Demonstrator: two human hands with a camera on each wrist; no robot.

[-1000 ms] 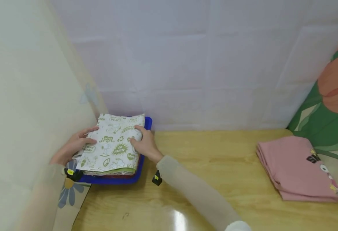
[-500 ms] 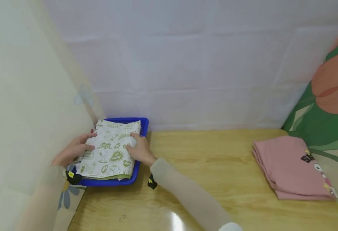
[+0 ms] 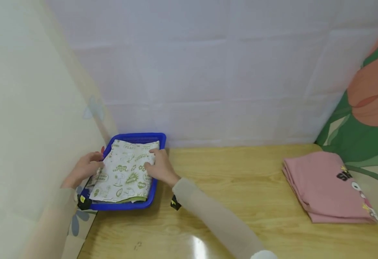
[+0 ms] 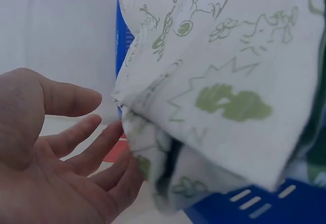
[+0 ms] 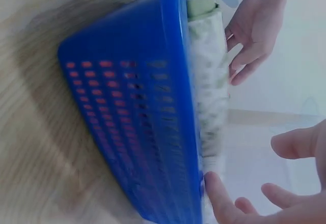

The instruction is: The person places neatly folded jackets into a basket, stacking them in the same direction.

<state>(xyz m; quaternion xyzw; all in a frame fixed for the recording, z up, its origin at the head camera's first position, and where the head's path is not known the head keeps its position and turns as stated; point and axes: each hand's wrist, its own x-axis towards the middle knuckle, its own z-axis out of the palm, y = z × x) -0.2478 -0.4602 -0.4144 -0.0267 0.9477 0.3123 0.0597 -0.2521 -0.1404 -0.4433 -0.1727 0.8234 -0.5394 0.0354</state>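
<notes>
A folded white cloth with green cartoon prints (image 3: 124,172) lies in a blue plastic basket (image 3: 121,206), at the left end of the table. At the basket's left side is my left hand (image 3: 83,167); in the left wrist view its thumb stands off the cloth while its loosely bent fingers are beside the folded edge. My right hand (image 3: 161,167) is at the right rim. The right wrist view shows one fingertip right at the rim, with the thumb spread away. Reddish items show through the holes in the basket wall (image 5: 117,96).
A folded pink shirt (image 3: 328,190) with a printed front lies at the right end of the wooden table (image 3: 215,208). A pale cloth wall (image 3: 192,72) stands behind, a light panel (image 3: 30,90) rises along the left, and a flowered curtain (image 3: 370,144) hangs at right.
The printed cloth has come down lower into the basket, so more of the back rim shows. Both hands have loosened from its sides, the left one drawing slightly off to the left.
</notes>
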